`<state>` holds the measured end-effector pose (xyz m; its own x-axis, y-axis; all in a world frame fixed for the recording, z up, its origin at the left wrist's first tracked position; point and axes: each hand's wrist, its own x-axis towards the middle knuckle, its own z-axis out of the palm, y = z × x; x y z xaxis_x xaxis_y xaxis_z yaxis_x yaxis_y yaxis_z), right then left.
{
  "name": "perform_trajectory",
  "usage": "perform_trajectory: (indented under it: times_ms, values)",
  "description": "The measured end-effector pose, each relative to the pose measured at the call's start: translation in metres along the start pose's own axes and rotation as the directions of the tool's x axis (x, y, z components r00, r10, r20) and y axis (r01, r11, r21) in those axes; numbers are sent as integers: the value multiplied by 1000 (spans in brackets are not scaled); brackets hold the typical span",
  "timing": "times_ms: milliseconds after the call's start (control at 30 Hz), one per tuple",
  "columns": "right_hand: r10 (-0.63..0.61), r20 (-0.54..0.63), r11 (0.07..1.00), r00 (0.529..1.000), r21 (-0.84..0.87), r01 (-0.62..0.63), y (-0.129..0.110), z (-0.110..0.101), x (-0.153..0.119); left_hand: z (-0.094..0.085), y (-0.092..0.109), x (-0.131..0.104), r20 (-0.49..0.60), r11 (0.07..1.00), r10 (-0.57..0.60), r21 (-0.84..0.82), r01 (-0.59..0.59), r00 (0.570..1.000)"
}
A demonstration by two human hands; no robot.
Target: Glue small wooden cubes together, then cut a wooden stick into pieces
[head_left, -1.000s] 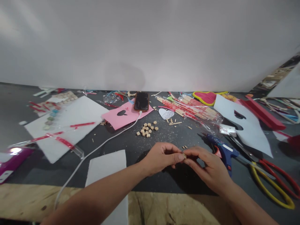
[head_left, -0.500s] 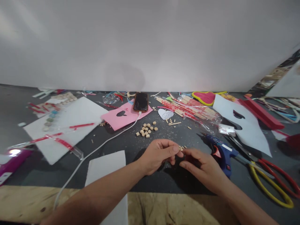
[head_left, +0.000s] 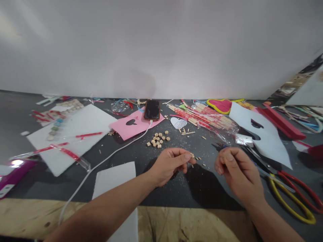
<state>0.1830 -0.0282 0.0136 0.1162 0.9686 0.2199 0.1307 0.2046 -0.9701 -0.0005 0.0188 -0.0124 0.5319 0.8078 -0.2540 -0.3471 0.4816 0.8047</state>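
My left hand (head_left: pixel 170 166) pinches a small cluster of cut wooden stick pieces (head_left: pixel 192 155) between thumb and fingertips, just above the dark table. Loose cut stick bits (head_left: pixel 198 158) lie by those fingertips. To the right, my right hand (head_left: pixel 238 173) is curled, thumb against the fingers; whatever it may hold is hidden. It covers most of a blue glue gun (head_left: pixel 224 145), whose dark nozzle end shows beyond the knuckles. Whether the hand grips the gun cannot be seen. A pile of small flower-shaped wooden clusters (head_left: pixel 157 139) sits beyond my left hand.
A phone (head_left: pixel 152 110) on pink paper (head_left: pixel 126 127) trails a white cable (head_left: pixel 111 155). Wrapped sticks (head_left: pixel 202 116) and a paper heart (head_left: pixel 178 123) lie behind. Red-and-yellow-handled scissors (head_left: pixel 290 198) are at right, white sheets (head_left: pixel 114 178) at left, a red bar (head_left: pixel 284 121) far right.
My right hand has left the stick cluster and moved right, over the glue gun, its fingers now curled. The left hand keeps its pinch, shifted very slightly left.
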Motion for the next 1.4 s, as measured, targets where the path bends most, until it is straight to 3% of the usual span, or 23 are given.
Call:
perform_trajectory:
  times_ms: [100,233,400,500,633,767,833,900,967,1033,1200,1400]
  values:
    - [15,-106,984,994,179,4,-3,1,4,0,0,0,0,1000,9,-10,-9,1000]
    - [72,-108,946,992,324,-34,-4,0,7,-1,0,1,-2,999,35,-23,-35,999]
    - [52,-89,967,995,254,-28,-1,-1,2,-2,0,1,-30,999,38,-29,-39,999]
    - [-28,-175,976,984,206,65,-6,-2,3,-2,0,1,-35,999,37,-29,-38,999]
    - [-134,-379,971,916,136,198,-17,-4,8,-2,0,1,-62,997,63,-45,-66,996]
    - [-194,-454,974,870,21,228,-25,-10,9,-2,1,2,-94,993,80,-75,-87,992]
    - [-232,-344,960,910,-231,158,-22,-16,10,-2,1,3,-91,992,85,-81,-92,992]
    - [-198,-58,820,978,-557,133,-16,-24,11,-3,0,3,-81,992,89,-79,-95,993]
    - [-89,252,637,964,-729,249,-7,-29,13,-3,-1,3,-73,992,94,-74,-100,993]
    - [15,413,521,911,-780,345,2,-32,14,-3,0,4,-66,992,104,-66,-108,992]
    - [209,457,352,865,-860,370,13,-28,12,-3,1,4,-40,993,112,-30,-113,993]
    - [196,415,294,888,-889,350,13,-11,7,-5,-1,6,-14,991,133,-10,-134,991]
